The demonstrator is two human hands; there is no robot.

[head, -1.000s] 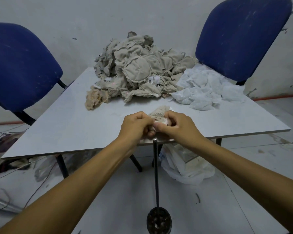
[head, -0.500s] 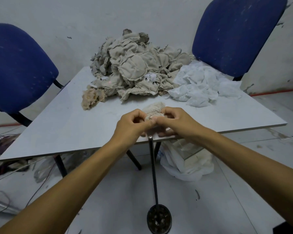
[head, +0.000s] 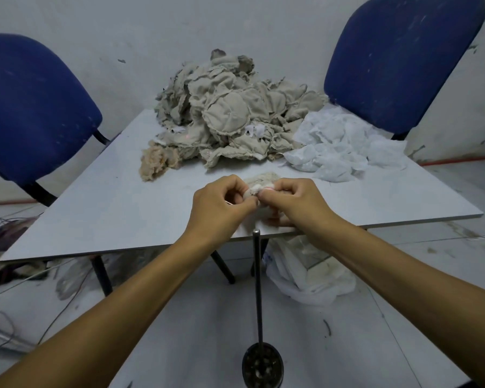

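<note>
Over the near edge of a grey table [head: 118, 208], my left hand [head: 221, 203] and my right hand [head: 294, 201] meet with curled fingers. Between their fingertips they pinch a small whitish-beige cloth piece [head: 256, 187], part of which shows behind the knuckles. The rest of it is hidden by my fingers. A thin metal rod [head: 258, 287] stands upright just below my hands, rising from a dark round base [head: 262, 365] on the floor.
A heap of beige cloth pieces [head: 235, 119] fills the back of the table, with a fluffy beige tuft [head: 157, 162] at its left and white fabric [head: 345, 147] at its right. Two blue chairs [head: 31, 113] [head: 398, 57] flank the table. A white bag [head: 308, 275] lies under it.
Both hands stay together on the small cloth piece, and the fingers have shifted slightly on it. The view has moved a little.
</note>
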